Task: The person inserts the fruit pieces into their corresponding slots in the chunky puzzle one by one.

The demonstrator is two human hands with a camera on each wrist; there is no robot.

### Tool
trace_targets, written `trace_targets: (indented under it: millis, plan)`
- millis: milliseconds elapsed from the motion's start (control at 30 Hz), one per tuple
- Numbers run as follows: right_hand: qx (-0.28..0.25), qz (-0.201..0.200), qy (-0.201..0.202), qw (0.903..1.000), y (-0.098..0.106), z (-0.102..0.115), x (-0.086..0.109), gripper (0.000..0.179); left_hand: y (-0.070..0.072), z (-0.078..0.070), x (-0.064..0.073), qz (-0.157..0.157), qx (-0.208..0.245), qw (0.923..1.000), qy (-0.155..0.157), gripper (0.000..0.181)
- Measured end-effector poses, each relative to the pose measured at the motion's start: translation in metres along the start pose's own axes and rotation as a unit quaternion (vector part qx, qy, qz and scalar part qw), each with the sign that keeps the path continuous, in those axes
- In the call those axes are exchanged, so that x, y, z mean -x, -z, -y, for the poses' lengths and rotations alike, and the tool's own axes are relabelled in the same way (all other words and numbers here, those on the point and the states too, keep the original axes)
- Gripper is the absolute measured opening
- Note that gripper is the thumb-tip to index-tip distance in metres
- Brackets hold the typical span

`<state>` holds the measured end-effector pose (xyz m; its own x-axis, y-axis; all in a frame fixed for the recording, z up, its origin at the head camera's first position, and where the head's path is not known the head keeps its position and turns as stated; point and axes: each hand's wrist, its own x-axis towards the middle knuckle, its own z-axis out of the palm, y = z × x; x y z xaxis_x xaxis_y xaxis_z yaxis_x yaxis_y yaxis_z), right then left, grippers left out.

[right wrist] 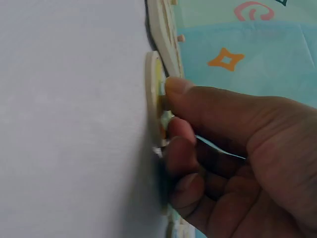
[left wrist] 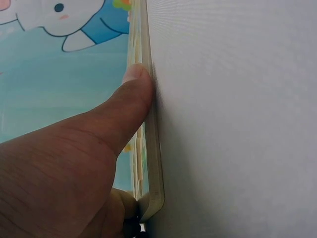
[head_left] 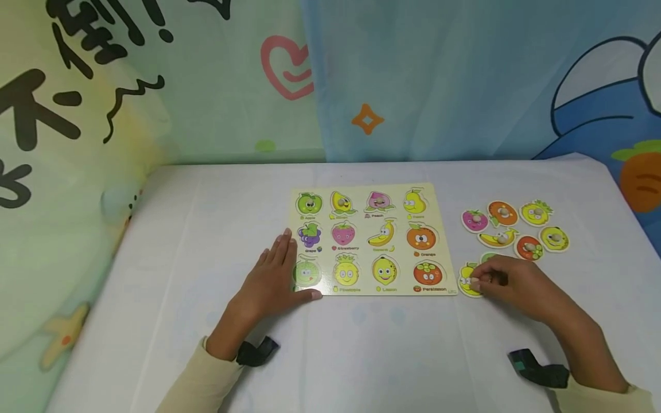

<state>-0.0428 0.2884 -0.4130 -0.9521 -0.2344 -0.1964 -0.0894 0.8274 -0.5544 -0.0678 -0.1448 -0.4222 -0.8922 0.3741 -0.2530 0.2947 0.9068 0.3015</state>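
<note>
A cream fruit puzzle board (head_left: 365,271) lies flat on the white table, with rows of cartoon fruits. My left hand (head_left: 271,284) rests at its lower left corner, fingers straight along the left side and thumb on the front edge. In the left wrist view the thumb (left wrist: 136,94) lies against the board's side. Just right of the board, my right hand (head_left: 521,287) pinches a yellow-green pear puzzle piece (head_left: 466,282) between thumb and fingers. The right wrist view shows this piece (right wrist: 152,99) edge-on, close over the table, its knob mostly hidden by the fingertips.
Several loose fruit pieces lie beyond the right hand, among them a strawberry (head_left: 474,220), an orange (head_left: 502,213), a pineapple (head_left: 537,213), a banana (head_left: 497,238), a persimmon (head_left: 529,248) and a lemon (head_left: 554,238). A green piece (head_left: 487,257) is partly covered by the hand.
</note>
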Motion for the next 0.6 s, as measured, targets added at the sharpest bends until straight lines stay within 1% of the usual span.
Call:
trace_targets:
  millis: [167,333,400,467,600]
  plan:
    - [0.014,0.002,0.001,0.9999,0.005,0.002,-0.002,0.014,0.001,-0.001,-0.001,0.002,-0.002,1.0,0.001,0.118]
    - [0.014,-0.039,0.023,0.9989,0.011,0.004,-0.007,0.016,0.003,-0.002,-0.001,0.006,-0.004,0.9999,0.008,0.117]
    - [0.014,-0.061,0.036,0.9974,0.013,0.008,-0.011,0.018,0.004,-0.003,0.0,0.007,-0.002,0.9999,0.012,0.117]
    - [0.011,-0.077,0.039,0.9962,0.015,0.014,-0.015,0.018,0.004,-0.004,0.0,0.009,-0.001,0.9999,0.013,0.117]
    - [-0.003,-0.086,0.02,0.9961,0.019,0.023,-0.024,0.022,0.004,-0.004,0.0,0.008,0.0,0.9999,0.011,0.117]
